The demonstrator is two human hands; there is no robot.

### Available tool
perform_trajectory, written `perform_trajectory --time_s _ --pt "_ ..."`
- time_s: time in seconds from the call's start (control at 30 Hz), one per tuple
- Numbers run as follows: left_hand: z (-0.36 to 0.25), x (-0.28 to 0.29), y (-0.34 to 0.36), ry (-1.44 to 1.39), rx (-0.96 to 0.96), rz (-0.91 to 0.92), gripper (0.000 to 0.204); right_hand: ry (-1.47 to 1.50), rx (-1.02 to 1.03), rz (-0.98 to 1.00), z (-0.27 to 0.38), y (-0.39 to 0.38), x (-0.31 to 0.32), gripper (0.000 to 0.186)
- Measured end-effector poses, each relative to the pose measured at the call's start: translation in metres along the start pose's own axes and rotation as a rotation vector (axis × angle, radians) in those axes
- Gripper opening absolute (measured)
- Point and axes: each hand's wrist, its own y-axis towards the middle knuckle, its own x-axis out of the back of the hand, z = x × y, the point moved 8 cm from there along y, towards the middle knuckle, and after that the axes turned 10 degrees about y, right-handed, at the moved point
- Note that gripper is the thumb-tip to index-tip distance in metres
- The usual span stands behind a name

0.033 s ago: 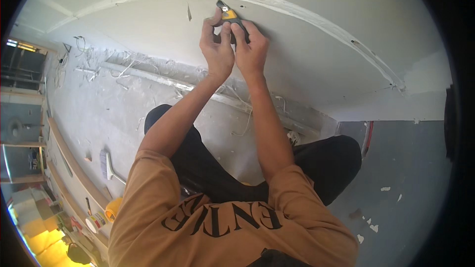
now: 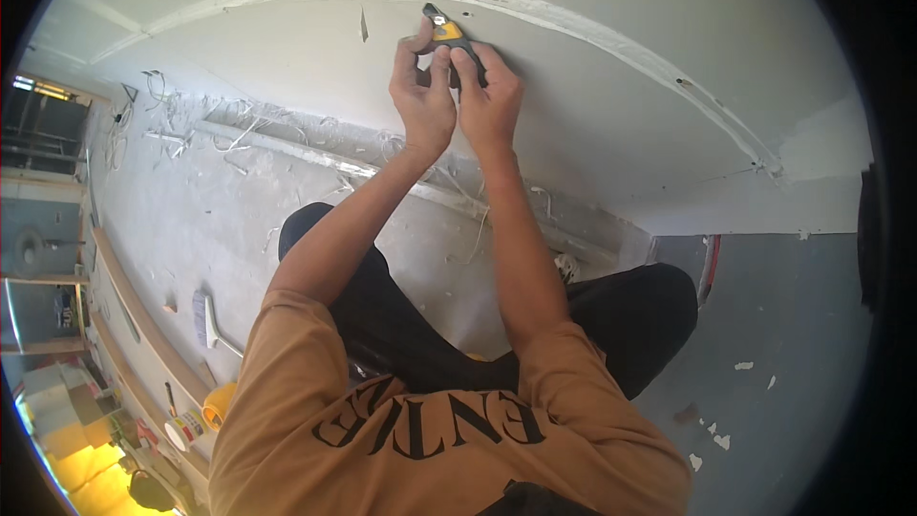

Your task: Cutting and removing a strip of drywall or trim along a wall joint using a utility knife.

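Two hands, left hand point(image 2: 425, 100) and right hand point(image 2: 489, 96), fingers closed on a yellow-and-black cutter point(image 2: 445, 34) pressed against the white wall point(image 2: 611, 124); a slip could gouge the wall or cut fingers

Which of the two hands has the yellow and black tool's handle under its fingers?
The right hand: its fingers lie over the handle of the yellow tool, while the left hand pinches nearer the tip, against the white panel.

tool point(image 2: 445, 34): yellow and black
wall point(image 2: 592, 105): white
T-shirt point(image 2: 287, 420): tan, black lettering
trousers point(image 2: 630, 315): black
floor point(image 2: 783, 325): grey, white flecks
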Motion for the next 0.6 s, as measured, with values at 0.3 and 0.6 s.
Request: perform_trajectory --time_s 0.3,0.6 --pt "-0.01 -0.029 -0.012 -0.18 0.03 0.038 0.039 -0.031 0.011 -0.022 0.01 0.002 0.028 0.027" --pt "-0.015 -0.054 -0.024 -0.162 -0.057 0.051 0.038 -0.005 0.082 -0.111 0.019 0.0 0.056 0.026"
